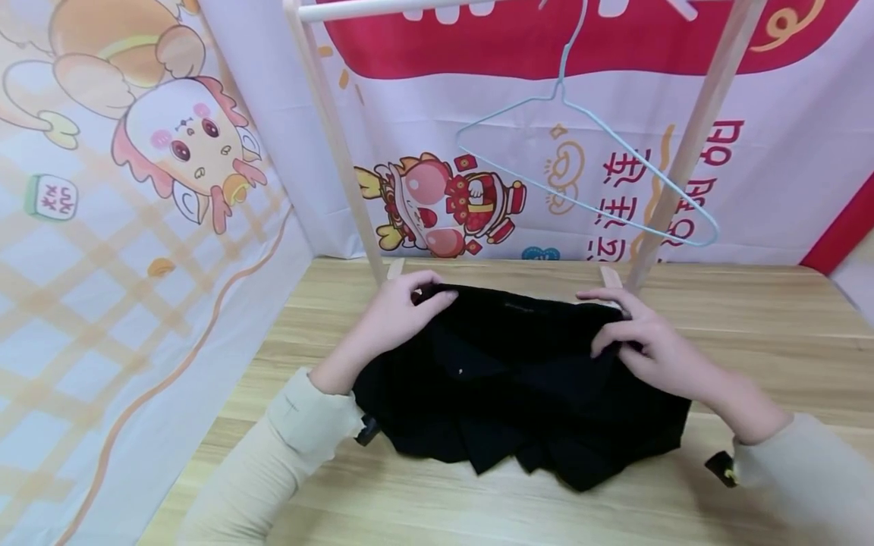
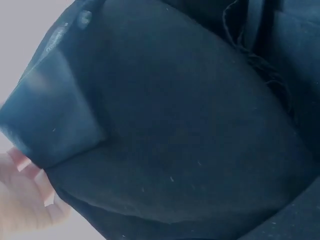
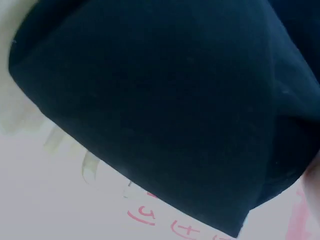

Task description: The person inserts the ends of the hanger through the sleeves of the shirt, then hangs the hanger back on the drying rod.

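Black cloth [image 1: 505,409] cut off in both wrist views, hanger hook [image 1: 566,50] cropped above, white speck [image 1: 460,371] indistinct

- A table [image 1: 771,334] is surfaced in pale wood grain and lit softly.
- Behind the table, a pale, creased backdrop [image 1: 416,114] is printed with a large red panel [image 1: 505,49], cartoon figures and dark red characters.
- To the table's left, a pale sheet [image 1: 249,364] is decorated with orange checks, a cartoon creature [image 1: 187,144] and a wavy orange line.
- Near the table's far edge, a wooden frame [image 1: 341,144] is stood.
- By the table's far right corner, a red strip [image 1: 843,224] is seen.
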The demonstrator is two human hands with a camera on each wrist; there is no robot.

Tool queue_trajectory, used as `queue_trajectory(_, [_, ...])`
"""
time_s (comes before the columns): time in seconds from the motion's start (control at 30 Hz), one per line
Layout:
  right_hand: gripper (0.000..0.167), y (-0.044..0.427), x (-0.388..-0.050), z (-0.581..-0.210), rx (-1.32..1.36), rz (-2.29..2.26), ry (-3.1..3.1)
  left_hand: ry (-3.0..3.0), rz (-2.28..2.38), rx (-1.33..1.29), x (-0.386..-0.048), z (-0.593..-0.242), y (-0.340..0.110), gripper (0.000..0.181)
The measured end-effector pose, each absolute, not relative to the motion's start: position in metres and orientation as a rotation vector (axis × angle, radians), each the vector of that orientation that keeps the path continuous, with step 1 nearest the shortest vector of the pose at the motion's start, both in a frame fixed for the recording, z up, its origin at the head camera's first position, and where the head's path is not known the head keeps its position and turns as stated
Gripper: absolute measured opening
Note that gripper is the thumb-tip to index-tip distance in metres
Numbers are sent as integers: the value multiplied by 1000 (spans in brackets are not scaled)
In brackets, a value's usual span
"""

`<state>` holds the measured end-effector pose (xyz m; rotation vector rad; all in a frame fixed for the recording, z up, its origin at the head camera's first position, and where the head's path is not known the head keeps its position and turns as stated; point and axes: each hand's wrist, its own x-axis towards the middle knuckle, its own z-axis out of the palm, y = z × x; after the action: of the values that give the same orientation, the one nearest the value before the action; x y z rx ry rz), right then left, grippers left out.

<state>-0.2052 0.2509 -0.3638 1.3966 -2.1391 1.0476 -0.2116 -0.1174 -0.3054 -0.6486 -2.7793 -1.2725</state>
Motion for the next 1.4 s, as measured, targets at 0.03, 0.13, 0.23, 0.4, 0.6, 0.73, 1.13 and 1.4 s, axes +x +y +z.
queue_trajectory(0.03, [59,253,-205,-361,1401,1108,-2157,-2797,-1267,-658,-212,-306,-118,25])
queue_trajectory(0.13, [57,258,-204,-352,1387,1219,-2253,-2882,-1250,-705,-213,-309,-117,41])
queue_trajectory(0.23, [53,262,-202,-341,1353,1246,-2319,-2975,-1254,-777,-214,-311,-119,66])
queue_trajectory(0.4, [47,265,-198,-324,1209,1289,-2338,-3095,-1139,-1042,-218,-314,-126,64])
queue_trajectory(0.6, [34,266,-195,-323,1057,1387,-2488,-3064,-929,-1201,-227,-326,-134,14])
queue_trajectory(0.73, [28,268,-197,-335,1039,1407,-2568,-2967,-889,-1148,-234,-332,-146,10])
queue_trajectory(1.13, [26,262,-192,-353,966,1423,-2672,-2941,-993,-1054,-236,-329,-165,9])
queue_trajectory(1.4, [36,268,-195,-341,1211,1480,-2448,-2749,-1127,-969,-229,-306,-184,7])
